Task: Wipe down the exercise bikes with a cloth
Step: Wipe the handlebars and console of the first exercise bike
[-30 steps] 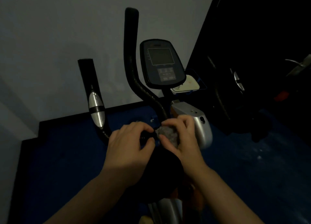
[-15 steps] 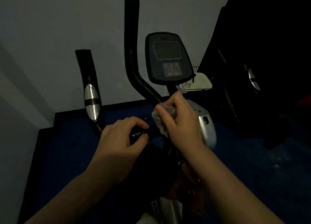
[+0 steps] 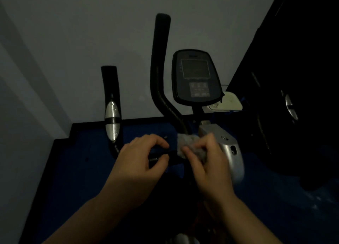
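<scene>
So the room is pretty dark here, but the layout can still be made out. Far left, the short black handlebar [image 3: 110,97] with the silver grip sensor [image 3: 112,123] is seen standing upright; compared with half a second back it sits lower and more central in the shot, since the whole view has been tipped up a bit.

Next over, the left hand [image 3: 141,163] is curled around the dark crossbar [image 3: 166,153], thumb under and fingers over, so that bar is properly gripped. Not much has changed there, the same hold is kept.

Then the tall curved handlebar [image 3: 159,74] rises just behind the hands. At its base the grey cloth [image 3: 190,146] is bunched up and pinched by the right hand [image 3: 211,163], fingers wrapped over it and pressed against the bar where the post meets it. Earlier the cloth was held higher up the curved bar, close under the console; now it's been brought down level with the left hand, nearly touching it.

The console [image 3: 196,76] with its blank screen is seen above, the silver housing [image 3: 227,148] just right of the right hand, and a pale tray [image 3: 229,102] behind. A second bike [image 3: 291,106] is barely visible in the shadows far right.
</scene>
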{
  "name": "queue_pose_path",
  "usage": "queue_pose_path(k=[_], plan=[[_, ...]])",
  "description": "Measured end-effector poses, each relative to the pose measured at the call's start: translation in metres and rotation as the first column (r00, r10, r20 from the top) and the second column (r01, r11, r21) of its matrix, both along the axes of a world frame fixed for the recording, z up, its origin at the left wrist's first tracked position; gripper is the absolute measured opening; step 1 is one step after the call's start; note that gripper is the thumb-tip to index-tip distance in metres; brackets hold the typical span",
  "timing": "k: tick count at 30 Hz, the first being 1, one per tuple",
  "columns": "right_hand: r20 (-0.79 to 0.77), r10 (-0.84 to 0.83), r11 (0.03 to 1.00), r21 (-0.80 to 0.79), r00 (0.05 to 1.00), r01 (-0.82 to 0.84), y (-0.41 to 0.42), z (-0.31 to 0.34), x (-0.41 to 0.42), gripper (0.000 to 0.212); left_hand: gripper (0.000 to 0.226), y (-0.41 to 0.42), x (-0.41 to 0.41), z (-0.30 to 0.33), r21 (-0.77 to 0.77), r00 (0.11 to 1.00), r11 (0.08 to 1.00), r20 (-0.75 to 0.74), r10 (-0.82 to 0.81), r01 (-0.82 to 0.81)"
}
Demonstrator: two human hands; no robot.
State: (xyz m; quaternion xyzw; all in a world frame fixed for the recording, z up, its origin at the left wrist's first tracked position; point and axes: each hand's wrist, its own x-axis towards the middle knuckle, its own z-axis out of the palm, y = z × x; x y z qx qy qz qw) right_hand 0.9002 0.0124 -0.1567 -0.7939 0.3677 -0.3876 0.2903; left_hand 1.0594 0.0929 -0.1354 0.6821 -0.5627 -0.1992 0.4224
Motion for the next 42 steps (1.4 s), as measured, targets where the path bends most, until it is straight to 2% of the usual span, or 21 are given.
queue_pose_path(k=[4, 7, 10, 14, 17, 19, 22, 26, 28, 31, 35, 38, 42], plan=[[-0.111, -0.001, 0.982, -0.190, 0.994, -0.021, -0.036, 0.026, 0.031, 0.020, 0.014, -0.011, 0.009, 0.004, -0.135, 0.994, 0.987, 0.060, 0.095, -0.086], [-0.064, 0.077, 0.988, -0.130, 0.995, -0.085, -0.046, 0.030, 0.037, 0.016, 0.012, -0.022, 0.026, 0.013, -0.244, 0.978, 0.959, 0.111, 0.175, -0.144], [-0.012, 0.193, 0.974, -0.119, 0.981, -0.193, -0.031, 0.016, 0.014, 0.032, 0.014, -0.030, 0.042, 0.022, -0.319, 0.954, 0.937, 0.210, 0.215, -0.141], [-0.063, 0.122, 0.990, -0.065, 0.990, -0.126, -0.062, 0.037, 0.052, 0.016, 0.014, -0.047, 0.060, 0.031, -0.357, 0.908, 0.928, 0.347, 0.234, -0.102], [-0.016, 0.199, 0.980, -0.018, 0.980, -0.199, -0.061, 0.035, 0.049, 0.016, 0.014, -0.060, 0.079, 0.036, -0.398, 0.859, 0.909, 0.417, 0.296, -0.120], [-0.031, 0.253, 0.966, -0.055, 0.967, -0.254, -0.049, 0.026, 0.027, 0.024, 0.016, -0.067, 0.092, 0.037, -0.423, 0.840, 0.895, 0.428, 0.332, -0.138], [-0.134, 0.258, 0.957, -0.104, 0.957, -0.272, -0.059, 0.032, 0.038, 0.019, 0.019, -0.076, 0.102, 0.033, -0.412, 0.815, 0.900, 0.466, 0.343, -0.143], [-0.159, 0.254, 0.954, -0.121, 0.954, -0.274, -0.078, 0.060, 0.088, 0.016, 0.026, -0.083, 0.106, 0.030, -0.344, 0.881, 0.926, 0.376, 0.288, -0.156], [-0.147, 0.280, 0.954, -0.068, 0.949, -0.292, -0.073, 0.055, 0.074, 0.018, 0.025, -0.086, 0.109, 0.032, -0.349, 0.909, 0.922, 0.308, 0.281, -0.167], [-0.162, 0.293, 0.946, -0.092, 0.942, -0.310, -0.064, 0.045, 0.054, 0.030, 0.023, -0.089, 0.107, 0.033, -0.377, 0.920, 0.901, 0.231, 0.317, -0.216], [-0.166, 0.208, 0.959, -0.158, 0.964, -0.235, -0.087, 0.068, 0.109, 0.016, 0.018, -0.097, 0.106, 0.034, -0.407, 0.925, 0.874, 0.146, 0.351, -0.267], [-0.111, 0.190, 0.971, -0.127, 0.976, -0.203, -0.085, 0.063, 0.101, 0.018, 0.014, -0.105, 0.108, 0.041, -0.401, 0.915, 0.865, 0.132, 0.381, -0.302], [-0.174, 0.230, 0.958, -0.133, 0.958, -0.254, -0.082, 0.054, 0.084, 0.024, 0.015, -0.107, 0.105, 0.039, -0.380, 0.912, 0.880, 0.176, 0.371, -0.284]])
